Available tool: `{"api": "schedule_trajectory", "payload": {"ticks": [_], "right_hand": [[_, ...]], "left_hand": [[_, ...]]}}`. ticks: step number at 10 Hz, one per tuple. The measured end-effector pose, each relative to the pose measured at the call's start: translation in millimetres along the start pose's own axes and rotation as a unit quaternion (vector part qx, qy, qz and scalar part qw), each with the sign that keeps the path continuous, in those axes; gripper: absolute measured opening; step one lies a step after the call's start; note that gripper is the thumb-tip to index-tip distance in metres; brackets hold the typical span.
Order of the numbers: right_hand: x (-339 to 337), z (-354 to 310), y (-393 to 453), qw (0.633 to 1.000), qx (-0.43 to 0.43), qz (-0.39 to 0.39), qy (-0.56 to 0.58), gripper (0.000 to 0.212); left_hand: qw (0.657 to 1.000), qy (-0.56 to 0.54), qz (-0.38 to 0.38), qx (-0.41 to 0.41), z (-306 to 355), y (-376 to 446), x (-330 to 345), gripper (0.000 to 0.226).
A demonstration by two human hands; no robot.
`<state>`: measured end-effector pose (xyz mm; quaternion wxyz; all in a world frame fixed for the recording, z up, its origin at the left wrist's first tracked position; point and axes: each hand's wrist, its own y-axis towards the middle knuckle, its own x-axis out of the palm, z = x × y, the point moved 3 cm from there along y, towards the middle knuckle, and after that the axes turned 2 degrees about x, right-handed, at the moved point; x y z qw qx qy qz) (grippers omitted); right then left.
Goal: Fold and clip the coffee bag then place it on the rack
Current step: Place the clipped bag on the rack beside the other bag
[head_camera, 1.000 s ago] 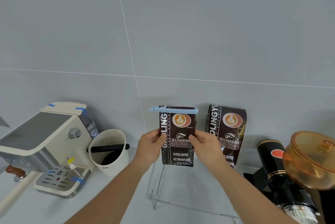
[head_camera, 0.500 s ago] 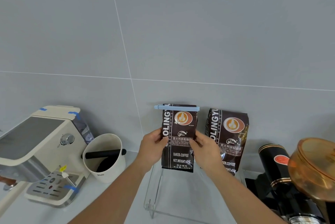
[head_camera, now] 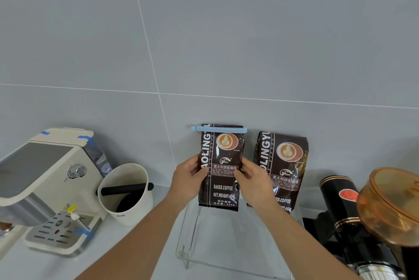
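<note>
1. My left hand grips the left edge of the coffee bag, thumb on the printed front, fingers wrapped behind.
2. My right hand grips the bag's right edge in the same way, thumb on the front near the label panel.
3. The coffee bag is upright between both hands, front facing me, in front of the grey tiled wall. Its bottom seam sits at the rear of the rack; I cannot tell whether it rests on the rack or hangs just above it.
4. A light blue clip lies level across the folded top of the bag, its ends sticking out past both sides.
5. The clear rack stands on the bench below my hands, its front lip nearest me.
6. A second coffee bag of the same print stands upright on the right part of the rack, just beside the held bag, partly hidden by my right hand.
7. A cream espresso machine with blue tape patches stands on the bench at the left.
8. A cream tub with a black bar across its mouth stands between the machine and the rack.
9. A black grinder with an amber hopper stands at the right edge.
</note>
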<state>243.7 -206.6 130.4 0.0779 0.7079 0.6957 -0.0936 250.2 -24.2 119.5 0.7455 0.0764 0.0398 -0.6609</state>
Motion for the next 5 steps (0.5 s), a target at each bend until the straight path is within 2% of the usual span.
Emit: {"api": "schedule_trajectory", "payload": {"ticks": [3, 4, 5], "right_hand": [[0.6, 8.1, 5.8, 1.000, 0.012, -0.010, 0.020, 0.037], [-0.2, 7.7, 6.3, 0.997, 0.025, -0.019, 0.068, 0.042], [-4.7, 0.0, 3.8, 0.990, 0.042, -0.029, 0.132, 0.037]], "left_hand": [[0.995, 0.094, 0.041, -0.010, 4.3, 2.5, -4.2, 0.025], [0.993, 0.102, 0.058, -0.013, 6.2, 2.6, -4.4, 0.025], [0.995, 0.085, 0.052, -0.019, 12.9, 0.6, -6.9, 0.024]]}}
